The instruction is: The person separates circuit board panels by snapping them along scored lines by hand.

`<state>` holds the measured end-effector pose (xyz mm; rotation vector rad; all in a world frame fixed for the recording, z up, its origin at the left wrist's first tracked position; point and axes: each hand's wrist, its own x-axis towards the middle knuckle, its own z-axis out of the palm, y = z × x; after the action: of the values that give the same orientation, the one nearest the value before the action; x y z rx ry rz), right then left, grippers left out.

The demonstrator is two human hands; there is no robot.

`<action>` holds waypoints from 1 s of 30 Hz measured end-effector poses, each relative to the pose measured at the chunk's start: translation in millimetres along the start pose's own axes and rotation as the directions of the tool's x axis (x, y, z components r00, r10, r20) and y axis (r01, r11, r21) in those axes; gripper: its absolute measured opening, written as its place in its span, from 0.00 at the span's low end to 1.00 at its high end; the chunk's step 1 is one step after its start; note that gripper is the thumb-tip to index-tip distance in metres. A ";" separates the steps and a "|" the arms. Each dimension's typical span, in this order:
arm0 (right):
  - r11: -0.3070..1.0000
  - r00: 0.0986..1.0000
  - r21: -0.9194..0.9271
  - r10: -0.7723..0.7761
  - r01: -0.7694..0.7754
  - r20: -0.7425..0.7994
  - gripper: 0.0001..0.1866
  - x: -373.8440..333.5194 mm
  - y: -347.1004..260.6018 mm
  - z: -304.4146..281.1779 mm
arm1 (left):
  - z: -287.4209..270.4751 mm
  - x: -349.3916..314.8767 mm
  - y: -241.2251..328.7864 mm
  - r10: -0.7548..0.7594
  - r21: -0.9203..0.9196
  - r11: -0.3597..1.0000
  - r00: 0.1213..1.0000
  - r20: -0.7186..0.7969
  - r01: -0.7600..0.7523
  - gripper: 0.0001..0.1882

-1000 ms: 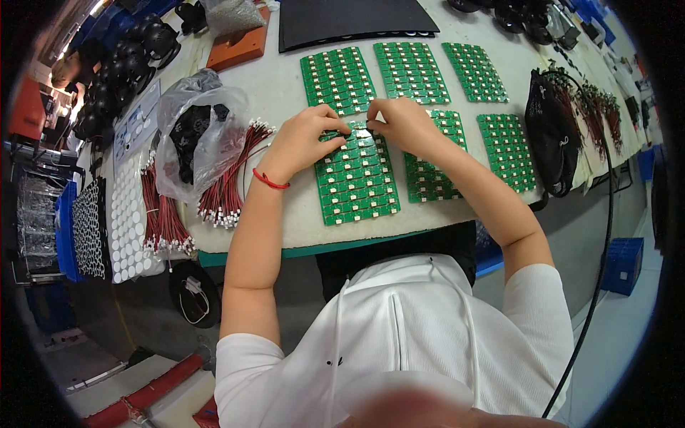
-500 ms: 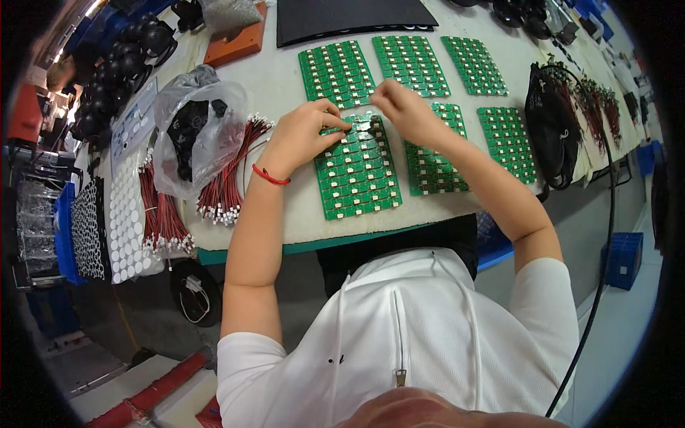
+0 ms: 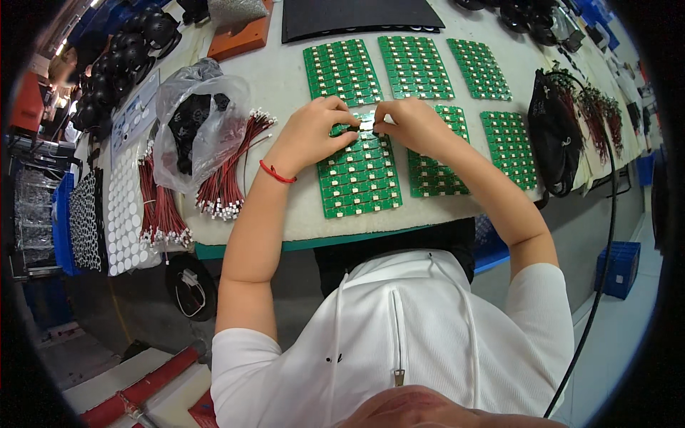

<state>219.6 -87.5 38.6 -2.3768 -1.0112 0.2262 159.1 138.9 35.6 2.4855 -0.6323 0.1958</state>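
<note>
A green circuit board panel (image 3: 359, 178) with rows of small white parts lies on the table before me. My left hand (image 3: 320, 130) bends over its far left edge, thumb and fingertips closed near the surface. Facing it across the panel's far end, my right hand (image 3: 412, 126) is pinched low over the board. Whatever the fingertips of either hand hold is too small or hidden to make out. Just right of this panel lies another green panel (image 3: 437, 175), partly under my right forearm. Beyond my hands lies a further panel (image 3: 342, 70).
More green panels (image 3: 416, 65) lie at the back and right. To the left are bundles of red wires with white connectors (image 3: 221, 203), a clear plastic bag (image 3: 168, 153) and a sheet of white discs (image 3: 125, 228). A black bag (image 3: 548, 135) and hanging cable (image 3: 610, 214) are at right.
My right hand has come down from above the panel's far end to its surface, close to my left fingertips. The left hand has shifted slightly right.
</note>
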 end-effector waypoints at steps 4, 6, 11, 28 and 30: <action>0.969 0.978 -0.180 -0.188 0.169 -0.093 0.08 -3.1 7.8 14.3 | -1.4 -0.5 2.3 -0.034 0.009 0.999 0.998 0.047 0.033 0.14; 0.953 0.973 -0.245 -0.208 0.178 -0.103 0.09 -6.4 5.0 17.5 | -1.6 -0.7 1.8 -0.045 0.013 0.999 0.997 0.056 0.045 0.14; 0.996 0.973 -0.005 -0.084 0.084 -0.216 0.10 -6.3 -8.2 7.8 | -2.8 -1.7 3.1 -0.068 0.026 0.997 0.996 0.062 0.066 0.15; 0.987 0.995 -0.124 -0.102 0.099 -0.022 0.06 7.9 -20.9 21.8 | -12.5 -3.5 -10.2 -0.069 -0.012 0.997 0.996 0.054 0.070 0.06; 0.948 0.983 -0.269 -0.182 0.169 -0.026 0.09 1.7 -20.4 29.4 | -9.1 -3.5 -7.1 -0.094 0.028 0.995 0.995 0.038 0.093 0.06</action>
<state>197.9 -62.4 25.1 -2.4932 -1.2907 -0.0392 159.4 150.5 38.8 2.5428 -0.5305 0.1206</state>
